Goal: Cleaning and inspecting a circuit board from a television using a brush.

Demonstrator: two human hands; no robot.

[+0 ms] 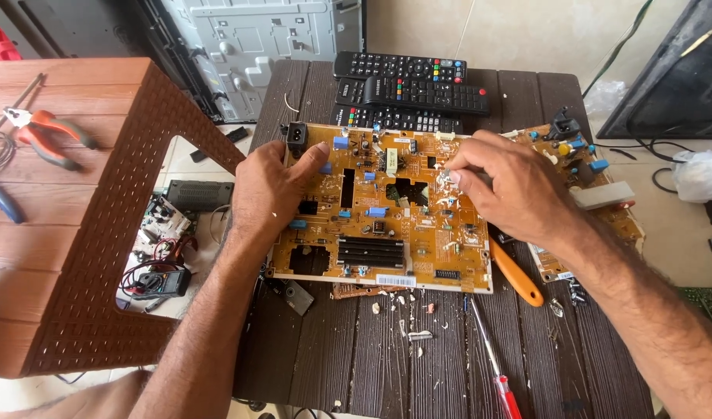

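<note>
Lying under both hands, circuit board [371, 225], left hand [267, 190], right hand [511, 186]

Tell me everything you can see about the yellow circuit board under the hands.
The circuit board is a flat, yellow-orange rectangle lying face up on the dark slatted table. It carries blue capacitors, a black finned heat sink, a black socket at its upper left corner and several cut-out holes. The left hand presses its left edge; the right hand pinches at a spot near its middle. It overlaps a second board.
</note>
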